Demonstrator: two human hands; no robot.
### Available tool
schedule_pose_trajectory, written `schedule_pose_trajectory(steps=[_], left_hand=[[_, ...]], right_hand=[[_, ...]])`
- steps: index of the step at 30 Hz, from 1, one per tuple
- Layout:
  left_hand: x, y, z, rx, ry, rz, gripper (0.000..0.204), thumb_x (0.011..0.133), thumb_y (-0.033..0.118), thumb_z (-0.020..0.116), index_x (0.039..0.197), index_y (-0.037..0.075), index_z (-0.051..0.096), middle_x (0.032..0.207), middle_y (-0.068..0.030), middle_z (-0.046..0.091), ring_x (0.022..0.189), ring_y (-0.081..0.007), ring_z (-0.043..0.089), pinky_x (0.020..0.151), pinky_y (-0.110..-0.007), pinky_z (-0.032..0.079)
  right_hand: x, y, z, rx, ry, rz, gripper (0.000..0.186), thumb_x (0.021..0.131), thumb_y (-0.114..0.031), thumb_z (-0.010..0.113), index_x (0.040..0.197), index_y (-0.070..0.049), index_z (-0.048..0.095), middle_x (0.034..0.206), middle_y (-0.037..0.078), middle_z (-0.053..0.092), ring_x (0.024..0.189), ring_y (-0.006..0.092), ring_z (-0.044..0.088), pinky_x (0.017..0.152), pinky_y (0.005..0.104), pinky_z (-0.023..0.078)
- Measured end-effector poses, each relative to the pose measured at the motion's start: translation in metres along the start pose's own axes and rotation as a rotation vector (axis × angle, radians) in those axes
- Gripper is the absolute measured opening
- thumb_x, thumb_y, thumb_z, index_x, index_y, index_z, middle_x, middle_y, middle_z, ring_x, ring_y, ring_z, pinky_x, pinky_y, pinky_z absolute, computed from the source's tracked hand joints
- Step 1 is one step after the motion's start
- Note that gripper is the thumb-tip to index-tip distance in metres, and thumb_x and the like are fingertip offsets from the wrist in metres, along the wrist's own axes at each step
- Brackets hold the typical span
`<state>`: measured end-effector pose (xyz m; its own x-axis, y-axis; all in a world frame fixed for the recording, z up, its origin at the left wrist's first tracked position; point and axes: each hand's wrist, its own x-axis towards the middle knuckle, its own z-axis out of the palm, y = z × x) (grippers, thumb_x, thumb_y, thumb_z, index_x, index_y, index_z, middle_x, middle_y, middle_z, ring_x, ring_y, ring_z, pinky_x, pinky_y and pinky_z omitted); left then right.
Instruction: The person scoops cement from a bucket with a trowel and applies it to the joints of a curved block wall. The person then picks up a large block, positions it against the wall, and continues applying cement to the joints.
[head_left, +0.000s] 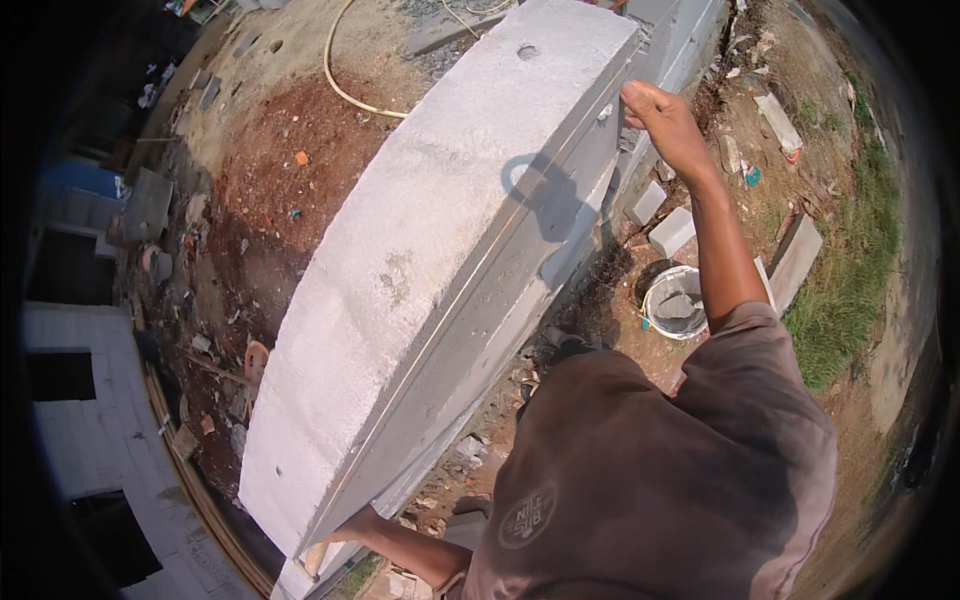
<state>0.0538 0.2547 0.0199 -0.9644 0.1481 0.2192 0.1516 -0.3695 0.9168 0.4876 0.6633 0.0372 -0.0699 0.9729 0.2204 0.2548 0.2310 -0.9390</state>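
Both hands grip the grey concrete block (440, 250): left hand (350, 527), right hand (665, 120).

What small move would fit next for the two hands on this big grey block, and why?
Probably lowering the large grey concrete block squarely onto the wall course below. The right hand grips its far end, the left hand its near end, and its front edge runs close along the taut string line.
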Motion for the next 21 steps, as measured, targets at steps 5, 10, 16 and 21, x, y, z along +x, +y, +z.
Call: schedule_pose_trajectory(steps=[5,10,16,21], left_hand=[[-0.015,0.018,0.023,0.03,0.075,-0.082,0.078,0.083,0.064,0.034,0.137,0.008,0.026,0.138,-0.0171,0.03,0.123,-0.035,0.037,0.097,-0.055,0.036],[0.001,0.003,0.009,0.097,0.032,0.018,0.072,0.085,0.06,0.035,0.134,0.007,0.031,0.134,-0.017,0.036,0.117,-0.0348,0.043,0.092,-0.054,0.041],[0.009,-0.001,-0.011,0.056,-0.081,0.057,0.066,0.086,0.06,0.034,0.121,0.005,0.045,0.121,-0.0161,0.048,0.11,-0.0331,0.049,0.09,-0.052,0.042],[0.011,-0.008,-0.013,0.236,-0.13,0.171,0.07,0.084,0.063,0.034,0.121,0.005,0.045,0.12,-0.0172,0.049,0.109,-0.0339,0.05,0.093,-0.052,0.039]], right_hand=[[0.002,0.015,-0.003,0.0,-0.203,0.177,0.057,0.09,-0.049,0.047,0.115,0.001,0.057,0.107,0.008,0.06,0.099,0.0142,0.055,0.089,0.0273,0.043],[-0.002,0.023,0.005,-0.116,-0.156,0.074,0.065,0.09,-0.053,0.044,0.119,0.005,0.053,0.114,0.013,0.058,0.109,0.0201,0.052,0.096,0.0303,0.037],[-0.012,0.015,0.008,-0.1,-0.175,0.129,0.075,0.088,-0.058,0.043,0.123,0.008,0.047,0.123,0.02,0.052,0.119,0.0235,0.045,0.101,0.0331,0.031],[-0.013,0.006,0.003,-0.186,-0.192,0.122,0.075,0.088,-0.057,0.043,0.123,0.009,0.047,0.124,0.021,0.051,0.12,0.0252,0.045,0.102,0.0335,0.031]])
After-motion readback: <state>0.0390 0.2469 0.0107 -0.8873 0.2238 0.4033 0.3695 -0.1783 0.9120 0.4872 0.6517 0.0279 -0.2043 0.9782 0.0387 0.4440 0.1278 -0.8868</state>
